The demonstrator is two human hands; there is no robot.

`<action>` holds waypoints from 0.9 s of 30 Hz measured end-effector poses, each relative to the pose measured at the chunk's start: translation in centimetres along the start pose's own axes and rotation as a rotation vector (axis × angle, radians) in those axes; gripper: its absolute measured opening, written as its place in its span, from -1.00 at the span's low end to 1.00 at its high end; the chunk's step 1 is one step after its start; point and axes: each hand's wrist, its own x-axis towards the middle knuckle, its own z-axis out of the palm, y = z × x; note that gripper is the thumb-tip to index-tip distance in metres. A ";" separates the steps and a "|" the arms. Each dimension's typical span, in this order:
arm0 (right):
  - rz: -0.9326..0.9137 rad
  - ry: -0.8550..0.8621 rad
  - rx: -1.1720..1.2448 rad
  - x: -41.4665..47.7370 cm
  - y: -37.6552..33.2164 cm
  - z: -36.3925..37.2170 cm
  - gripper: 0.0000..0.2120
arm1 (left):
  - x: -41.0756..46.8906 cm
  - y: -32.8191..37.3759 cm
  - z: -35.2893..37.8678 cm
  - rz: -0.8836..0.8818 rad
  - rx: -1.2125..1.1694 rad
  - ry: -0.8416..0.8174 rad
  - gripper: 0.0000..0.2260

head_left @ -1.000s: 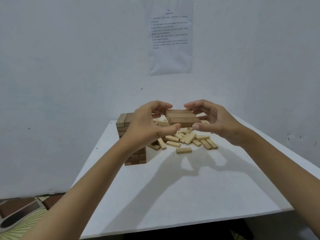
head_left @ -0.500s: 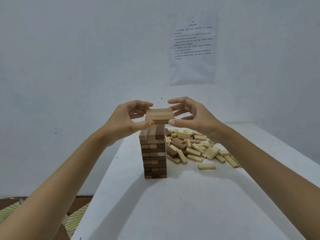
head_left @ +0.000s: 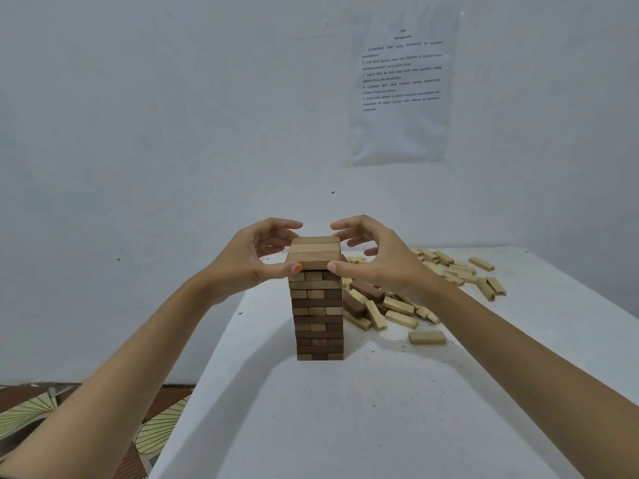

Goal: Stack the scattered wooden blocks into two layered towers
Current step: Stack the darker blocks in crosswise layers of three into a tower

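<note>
A tower of wooden blocks [head_left: 318, 316], dark and light layers crossing, stands on the white table [head_left: 380, 409]. On its top lies a layer of three blocks [head_left: 314, 252] side by side. My left hand [head_left: 252, 257] holds that layer at its left side, thumb on the near edge and fingers curled over the far edge. My right hand [head_left: 377, 257] holds it at the right side in the same way. To the right of the tower lies a scattered pile of loose blocks [head_left: 387, 305], light ones mostly, a few dark.
More loose light blocks [head_left: 460, 267] spread toward the table's far right. One single block [head_left: 427, 337] lies apart, nearer to me. A printed sheet [head_left: 401, 88] hangs on the white wall. Patterned floor [head_left: 69, 409] shows beyond the table's left edge.
Both hands have lowered the three-block layer from above the tower onto its top. The view has shifted, bringing the tower to the middle.
</note>
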 end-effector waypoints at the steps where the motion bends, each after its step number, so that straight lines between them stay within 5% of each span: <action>1: 0.000 0.001 0.004 0.0 0.1 0.0 -0.53 | 0.1 0.0 0.0 0.003 -0.003 -0.005 -0.48; 27: 0.100 -0.012 0.006 -0.5 0.3 0.3 -0.49 | -0.4 -1.0 0.4 -0.066 -0.073 -0.082 -0.46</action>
